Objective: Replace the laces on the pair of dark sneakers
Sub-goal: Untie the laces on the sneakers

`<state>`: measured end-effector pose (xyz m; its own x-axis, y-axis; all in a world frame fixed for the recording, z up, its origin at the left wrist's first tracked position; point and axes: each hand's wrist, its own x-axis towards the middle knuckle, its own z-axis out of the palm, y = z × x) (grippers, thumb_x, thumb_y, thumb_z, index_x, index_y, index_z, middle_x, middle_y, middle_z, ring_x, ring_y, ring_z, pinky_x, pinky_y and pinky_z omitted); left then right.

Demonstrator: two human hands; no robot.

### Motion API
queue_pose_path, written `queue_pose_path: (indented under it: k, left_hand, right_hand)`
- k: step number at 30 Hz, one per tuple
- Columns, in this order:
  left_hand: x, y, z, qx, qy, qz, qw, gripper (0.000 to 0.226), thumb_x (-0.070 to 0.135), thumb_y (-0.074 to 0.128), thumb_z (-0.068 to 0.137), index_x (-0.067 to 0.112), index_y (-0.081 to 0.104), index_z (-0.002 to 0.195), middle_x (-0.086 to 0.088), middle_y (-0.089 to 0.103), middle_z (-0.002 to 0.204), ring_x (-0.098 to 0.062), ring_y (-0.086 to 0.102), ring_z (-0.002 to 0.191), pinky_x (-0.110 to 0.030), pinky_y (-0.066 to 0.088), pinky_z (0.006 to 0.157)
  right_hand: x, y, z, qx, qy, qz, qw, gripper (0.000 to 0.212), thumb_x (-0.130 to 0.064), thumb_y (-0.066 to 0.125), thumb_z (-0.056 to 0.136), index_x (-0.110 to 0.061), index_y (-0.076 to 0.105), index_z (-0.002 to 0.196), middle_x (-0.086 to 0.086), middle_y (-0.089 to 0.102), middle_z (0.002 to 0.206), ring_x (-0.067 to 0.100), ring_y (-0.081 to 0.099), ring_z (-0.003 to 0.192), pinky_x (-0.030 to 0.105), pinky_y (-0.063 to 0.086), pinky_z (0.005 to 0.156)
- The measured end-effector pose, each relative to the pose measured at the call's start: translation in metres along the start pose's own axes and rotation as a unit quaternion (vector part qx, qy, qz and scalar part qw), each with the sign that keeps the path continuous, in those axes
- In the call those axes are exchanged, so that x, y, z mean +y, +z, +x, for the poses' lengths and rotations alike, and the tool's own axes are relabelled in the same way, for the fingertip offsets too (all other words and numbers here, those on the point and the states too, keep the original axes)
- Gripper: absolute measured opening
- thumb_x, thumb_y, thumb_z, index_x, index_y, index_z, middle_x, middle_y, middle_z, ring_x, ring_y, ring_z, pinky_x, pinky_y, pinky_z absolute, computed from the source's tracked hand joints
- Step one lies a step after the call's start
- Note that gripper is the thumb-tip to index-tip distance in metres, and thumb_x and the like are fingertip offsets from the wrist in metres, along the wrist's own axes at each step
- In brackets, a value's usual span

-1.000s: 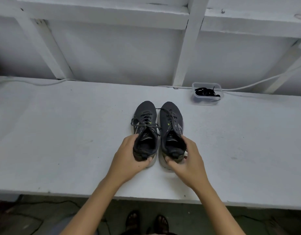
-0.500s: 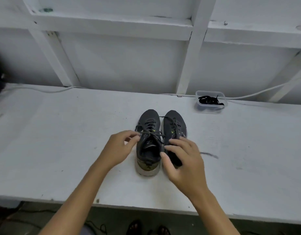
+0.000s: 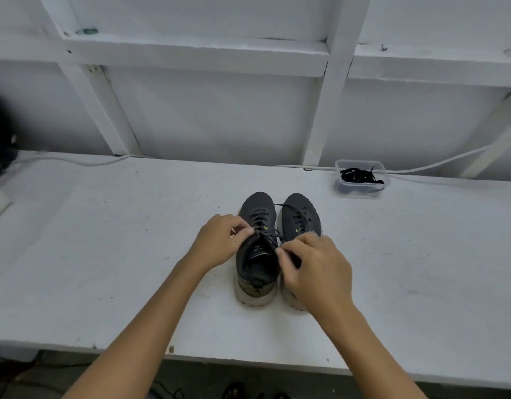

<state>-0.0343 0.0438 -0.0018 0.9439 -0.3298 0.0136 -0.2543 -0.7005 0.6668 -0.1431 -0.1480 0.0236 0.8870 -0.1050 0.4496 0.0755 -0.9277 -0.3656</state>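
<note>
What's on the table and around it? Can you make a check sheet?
Surface: white table, scuffed and speckled.
Job's things: two dark sneakers, side by side, toes away, still laced; clear tub holding black laces, back right.
Clutter: nothing seen.
Hands: left hand and right hand each pinch the lace of the left sneaker.
Cables: white cable along the table's back edge.
Surroundings: white wall with beams; dark object at far left, unclear.
</note>
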Motion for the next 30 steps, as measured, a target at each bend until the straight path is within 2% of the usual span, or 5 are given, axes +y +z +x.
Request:
queue_pose_path:
  k: [4, 12, 17, 26, 30]
  left_hand:
    - [-0.003, -0.003, 0.003, -0.034, -0.066, -0.028, 0.997, 0.032, 0.038, 0.054, 0.1, 0.026, 0.068, 0.073, 0.005, 0.069, 0.073, -0.006, 0.058, 0.061, -0.022, 0.044, 0.059]
    - [0.002, -0.012, 0.006, -0.067, -0.056, -0.047, 0.995, 0.009, 0.034, 0.068, 0.092, 0.038, 0.072, 0.086, 0.022, 0.071, 0.085, 0.013, 0.059, 0.072, -0.009, 0.039, 0.062]
    - [0.008, -0.013, 0.01, -0.047, -0.026, -0.019, 0.998, 0.01, 0.03, 0.062, 0.096, 0.033, 0.066, 0.087, 0.016, 0.068, 0.089, 0.001, 0.057, 0.07, -0.013, 0.038, 0.06]
    - [0.004, -0.032, 0.012, -0.069, -0.024, -0.057, 0.996, 0.015, 0.032, 0.056, 0.099, 0.038, 0.062, 0.086, 0.014, 0.066, 0.093, -0.001, 0.06, 0.085, -0.018, 0.046, 0.072]
    - [-0.003, -0.038, 0.015, 0.016, -0.061, -0.072, 0.995, 0.014, 0.032, 0.05, 0.102, 0.032, 0.058, 0.09, 0.007, 0.065, 0.092, -0.01, 0.06, 0.085, -0.023, 0.045, 0.068]
  right_hand:
    - [0.002, -0.006, 0.017, 0.02, 0.01, -0.055, 0.998, 0.008, -0.034, 0.085, 0.08, -0.027, 0.08, 0.077, -0.01, 0.07, 0.081, 0.029, 0.056, 0.078, 0.03, 0.038, 0.052]
    - [-0.002, -0.008, 0.048, -0.078, 0.037, -0.066, 0.994, 0.013, -0.032, 0.07, 0.093, -0.024, 0.081, 0.095, -0.005, 0.071, 0.119, 0.035, 0.049, 0.131, 0.056, 0.034, 0.109]
    - [-0.016, 0.014, 0.063, -0.189, 0.015, 0.087, 0.978, 0.023, -0.033, 0.07, 0.092, -0.013, 0.075, 0.103, 0.0, 0.073, 0.098, 0.021, 0.065, 0.092, 0.038, 0.055, 0.08]
    - [-0.017, 0.036, 0.065, -0.276, 0.079, 0.101, 0.953, 0.024, -0.042, 0.067, 0.09, -0.025, 0.078, 0.104, -0.006, 0.075, 0.095, 0.016, 0.068, 0.09, 0.039, 0.058, 0.082]
    - [-0.017, 0.035, 0.065, -0.292, 0.099, 0.093, 0.947, 0.023, -0.04, 0.066, 0.089, -0.029, 0.077, 0.105, -0.009, 0.075, 0.094, 0.014, 0.068, 0.084, 0.037, 0.059, 0.078]
